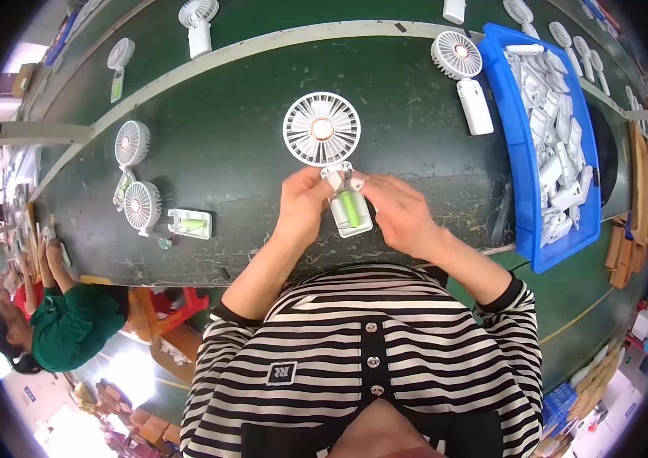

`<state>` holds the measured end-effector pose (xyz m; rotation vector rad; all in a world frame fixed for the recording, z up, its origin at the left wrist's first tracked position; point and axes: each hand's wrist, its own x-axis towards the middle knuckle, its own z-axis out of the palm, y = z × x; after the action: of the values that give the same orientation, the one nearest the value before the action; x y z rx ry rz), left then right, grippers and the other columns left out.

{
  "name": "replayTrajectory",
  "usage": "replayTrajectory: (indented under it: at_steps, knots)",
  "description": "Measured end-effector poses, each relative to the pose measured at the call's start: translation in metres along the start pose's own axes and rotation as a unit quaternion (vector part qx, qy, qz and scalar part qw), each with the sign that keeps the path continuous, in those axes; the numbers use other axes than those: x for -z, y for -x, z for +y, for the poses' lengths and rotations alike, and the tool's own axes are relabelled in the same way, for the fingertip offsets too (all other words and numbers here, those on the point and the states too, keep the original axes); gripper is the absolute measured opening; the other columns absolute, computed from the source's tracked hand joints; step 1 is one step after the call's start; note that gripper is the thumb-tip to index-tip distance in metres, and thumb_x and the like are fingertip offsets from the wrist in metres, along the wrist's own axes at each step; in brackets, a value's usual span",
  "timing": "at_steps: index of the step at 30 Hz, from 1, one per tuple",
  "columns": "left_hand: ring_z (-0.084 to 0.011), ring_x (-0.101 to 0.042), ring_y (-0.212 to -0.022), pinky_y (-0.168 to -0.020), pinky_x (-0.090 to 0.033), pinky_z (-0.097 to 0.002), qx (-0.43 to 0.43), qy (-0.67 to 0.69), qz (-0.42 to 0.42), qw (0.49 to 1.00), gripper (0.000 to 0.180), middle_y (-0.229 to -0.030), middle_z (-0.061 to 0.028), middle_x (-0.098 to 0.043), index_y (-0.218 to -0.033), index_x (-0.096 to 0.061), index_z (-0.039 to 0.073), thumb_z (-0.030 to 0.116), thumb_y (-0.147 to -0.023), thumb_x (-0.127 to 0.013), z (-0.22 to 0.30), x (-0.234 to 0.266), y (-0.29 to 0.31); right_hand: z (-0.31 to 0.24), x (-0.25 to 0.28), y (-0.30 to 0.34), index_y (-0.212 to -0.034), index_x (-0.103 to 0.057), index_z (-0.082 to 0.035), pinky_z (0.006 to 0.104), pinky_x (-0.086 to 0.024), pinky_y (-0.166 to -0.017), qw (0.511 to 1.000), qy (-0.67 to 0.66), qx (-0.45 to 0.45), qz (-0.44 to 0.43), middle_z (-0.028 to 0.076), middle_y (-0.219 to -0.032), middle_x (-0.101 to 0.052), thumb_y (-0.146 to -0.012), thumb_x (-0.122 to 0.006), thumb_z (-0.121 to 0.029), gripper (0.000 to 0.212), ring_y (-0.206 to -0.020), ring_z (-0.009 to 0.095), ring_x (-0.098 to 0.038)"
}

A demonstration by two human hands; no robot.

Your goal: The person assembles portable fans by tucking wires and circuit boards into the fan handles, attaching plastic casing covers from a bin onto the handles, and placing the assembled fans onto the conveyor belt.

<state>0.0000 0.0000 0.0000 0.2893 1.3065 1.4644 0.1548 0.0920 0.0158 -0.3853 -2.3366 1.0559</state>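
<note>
In front of me a white handheld fan (pixel 322 128) lies on the dark green bench, its round grille pointing away from me. The handle is uncovered, and a bright green battery (pixel 350 208) shows inside it. My left hand (pixel 300 204) pinches the left side of the fan's neck, thumb and fingertips together. From the other side my right hand (pixel 400 210) grips the same neck, its fingers curled beside a small white piece. What exactly lies between the fingertips is too small to make out.
A blue bin (pixel 519 153) full of white plastic handle covers (pixel 553 130) stands at the right. Beside it lies a fan with a closed handle (pixel 475 107). More fans (pixel 141 208) with uncovered handles lie at the left. A co-worker in a green top (pixel 76 328) sits at the far left.
</note>
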Motion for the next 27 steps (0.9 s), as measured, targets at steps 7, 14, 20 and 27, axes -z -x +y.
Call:
replayTrajectory:
  at_steps: [7, 14, 20, 27]
  knots:
    - [-0.0124, -0.059, -0.072, -0.062, -0.048, -0.0251, 0.008, 0.041, -0.045, 0.998, 0.018, -0.084, -0.0081, -0.063, -0.095, -0.061, -0.004, 0.007, -0.081, -0.060, 0.013, 0.000, 0.000, 0.008, 0.015, -0.011, -0.094, -0.057, 0.000, 0.0382, -0.049, -0.077, 0.958, 0.163, 0.230, -0.047, 0.015, -0.105, -0.059, -0.063, -0.060, -0.001, 0.031, -0.091, 0.028, -0.059]
    - [-0.0086, -0.055, -0.069, -0.059, -0.043, -0.0219, 0.023, -0.057, -0.117, 0.991, 0.019, -0.083, -0.0045, -0.063, -0.096, -0.061, -0.003, 0.006, -0.080, -0.060, 0.014, 0.003, -0.001, -0.001, 0.028, -0.022, -0.084, -0.056, -0.005, 0.0305, -0.042, -0.075, 0.910, 0.193, 0.323, -0.175, 0.004, -0.082, -0.052, -0.064, -0.058, -0.011, 0.020, -0.078, 0.019, -0.049]
    - [-0.0092, -0.056, -0.070, -0.062, -0.045, -0.0222, -0.008, 0.000, -0.093, 0.996, 0.018, -0.084, -0.0055, -0.063, -0.096, -0.062, -0.004, 0.005, -0.080, -0.059, 0.008, 0.000, -0.004, -0.009, 0.031, -0.028, -0.095, -0.055, -0.005, 0.0363, -0.042, -0.079, 0.921, 0.210, 0.251, -0.211, 0.006, -0.094, -0.055, -0.064, -0.058, -0.009, 0.032, -0.080, 0.022, -0.051]
    - [-0.0166, -0.061, -0.082, -0.070, -0.050, -0.0280, -0.065, 0.132, 0.005, 0.989, 0.019, -0.094, -0.0123, -0.062, -0.101, -0.056, -0.004, 0.008, -0.087, -0.051, 0.020, -0.023, -0.019, -0.021, 0.003, -0.022, -0.098, -0.051, 0.001, 0.0452, -0.041, -0.083, 0.990, 0.104, 0.065, 0.067, 0.018, -0.113, -0.050, -0.062, -0.066, -0.016, 0.043, -0.094, 0.035, -0.052]
